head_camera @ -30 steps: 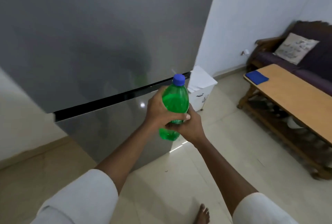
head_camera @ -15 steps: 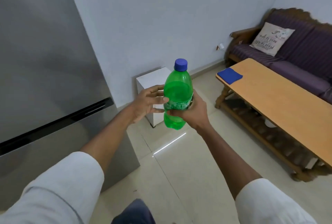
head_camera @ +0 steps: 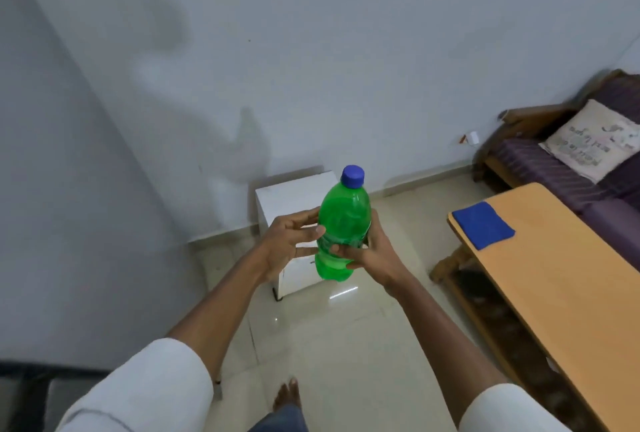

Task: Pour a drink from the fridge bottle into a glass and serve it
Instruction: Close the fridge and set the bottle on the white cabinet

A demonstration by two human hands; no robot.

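The green bottle (head_camera: pixel 341 224) is held upright in mid-air above the tiled floor (head_camera: pixel 346 345), in front of a small white box (head_camera: pixel 294 196) that stands against the wall. Its blue cap (head_camera: pixel 352 176) is on. The right hand (head_camera: pixel 375 253) holds the bottle — its grip is wrapped around the lower half, fingers curled across the label. The left hand (head_camera: pixel 289 244) is just beside the bottle on the other side, its grip wide, fingers spread, the fingertips touching or nearly touching the green plastic; which of the two I cannot tell. Well to the right is a wooden desk (head_camera: pixel 554 276) with a folded blue cloth (head_camera: pixel 483 225) at its near corner — behind it a purple sofa (head_camera: pixel 540 161) with a pale cushion (head_camera: pixel 592 141).
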